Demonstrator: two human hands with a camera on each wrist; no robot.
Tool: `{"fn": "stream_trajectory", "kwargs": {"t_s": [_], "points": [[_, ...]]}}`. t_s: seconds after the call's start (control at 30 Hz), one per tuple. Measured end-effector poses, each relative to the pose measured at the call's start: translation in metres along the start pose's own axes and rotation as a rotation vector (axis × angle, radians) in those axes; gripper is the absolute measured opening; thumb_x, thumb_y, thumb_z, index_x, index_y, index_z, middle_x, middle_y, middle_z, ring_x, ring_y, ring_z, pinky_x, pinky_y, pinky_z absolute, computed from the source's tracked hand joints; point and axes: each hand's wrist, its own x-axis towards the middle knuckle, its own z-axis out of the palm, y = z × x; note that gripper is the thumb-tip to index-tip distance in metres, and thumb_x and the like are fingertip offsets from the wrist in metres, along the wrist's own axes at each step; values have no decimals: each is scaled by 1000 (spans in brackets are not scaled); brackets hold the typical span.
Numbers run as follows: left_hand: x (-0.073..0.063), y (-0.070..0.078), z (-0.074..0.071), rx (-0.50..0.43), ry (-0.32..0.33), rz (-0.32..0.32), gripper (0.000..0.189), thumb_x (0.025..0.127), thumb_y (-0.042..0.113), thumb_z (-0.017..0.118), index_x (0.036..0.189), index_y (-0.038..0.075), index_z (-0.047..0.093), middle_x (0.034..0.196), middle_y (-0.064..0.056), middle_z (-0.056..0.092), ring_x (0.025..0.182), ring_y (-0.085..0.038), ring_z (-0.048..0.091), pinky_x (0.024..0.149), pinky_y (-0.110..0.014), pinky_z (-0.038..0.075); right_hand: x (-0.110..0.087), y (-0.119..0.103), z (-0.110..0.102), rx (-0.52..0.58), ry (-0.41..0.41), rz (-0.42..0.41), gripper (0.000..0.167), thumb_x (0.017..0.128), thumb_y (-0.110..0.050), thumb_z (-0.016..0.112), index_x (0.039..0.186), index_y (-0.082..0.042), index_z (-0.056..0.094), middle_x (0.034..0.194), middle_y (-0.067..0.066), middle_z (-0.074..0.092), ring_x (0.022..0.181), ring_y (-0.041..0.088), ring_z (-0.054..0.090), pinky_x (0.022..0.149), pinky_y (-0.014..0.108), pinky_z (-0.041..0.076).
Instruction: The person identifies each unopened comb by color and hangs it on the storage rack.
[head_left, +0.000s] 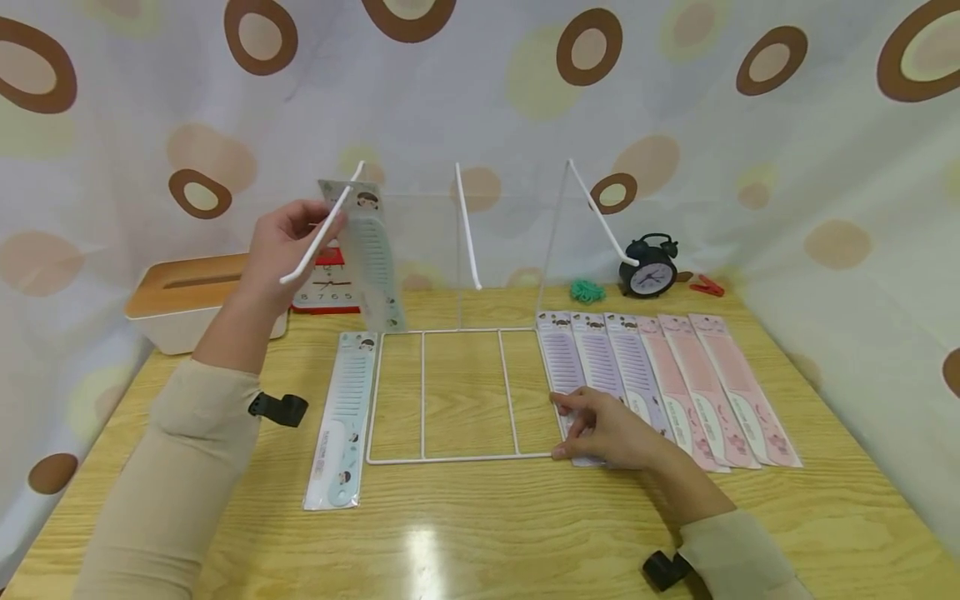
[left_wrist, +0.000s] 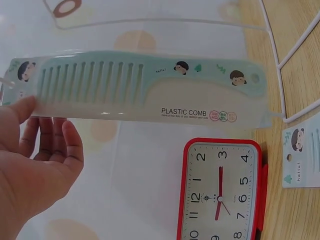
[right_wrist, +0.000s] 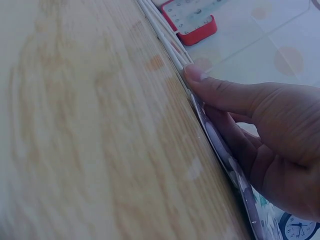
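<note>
My left hand [head_left: 288, 242] pinches the edge of a green packaged plastic comb [left_wrist: 200, 75] near its top. The package hangs upright at the left prong of a white wire rack [head_left: 461, 459]; a white prong tip shows at its top end in the left wrist view. My right hand [head_left: 611, 429] holds the rack's front right base corner, thumb at the corner and index finger on the side bar. Another green packaged comb [head_left: 345, 425] lies just left of the base. Purple packaged combs [head_left: 600, 354] lie partly under my right hand.
Pink packaged combs [head_left: 742, 392] lie farther right. Behind them are a black alarm clock [head_left: 650, 271], green bands [head_left: 587, 291] and a red clip [head_left: 707, 286]. A red-framed clock [left_wrist: 220, 190] and a wooden-lidded tissue box [head_left: 187, 292] stand back left. The rack's middle and right prongs jut forward.
</note>
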Motion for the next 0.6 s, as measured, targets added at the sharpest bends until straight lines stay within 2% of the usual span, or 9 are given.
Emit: {"fn": "stream_trajectory", "kwargs": {"t_s": [0.27, 0.43, 0.6], "points": [[3, 0, 2, -31, 10, 2, 41, 94, 41, 68, 124, 14, 62, 110, 6, 61, 100, -15, 54, 83, -17, 49, -1, -2, -2, -32, 7, 15, 87, 78, -29, 86, 148, 3, 45, 118, 11, 57, 77, 9, 64, 68, 21, 51], [1, -2, -1, 0, 10, -6, 41, 94, 43, 68, 123, 15, 62, 110, 8, 61, 102, -14, 52, 87, -19, 46, 0, -1, -1, -21, 4, 12, 87, 79, -28, 86, 148, 2, 44, 122, 11, 56, 79, 9, 65, 69, 22, 52], [-3, -6, -3, 26, 9, 15, 38, 95, 39, 67, 123, 13, 61, 110, 9, 60, 101, -13, 53, 86, -18, 46, 0, -1, -1, -25, -3, 11, 86, 79, -28, 86, 148, 3, 44, 120, 12, 56, 79, 9, 64, 68, 22, 52]]}}
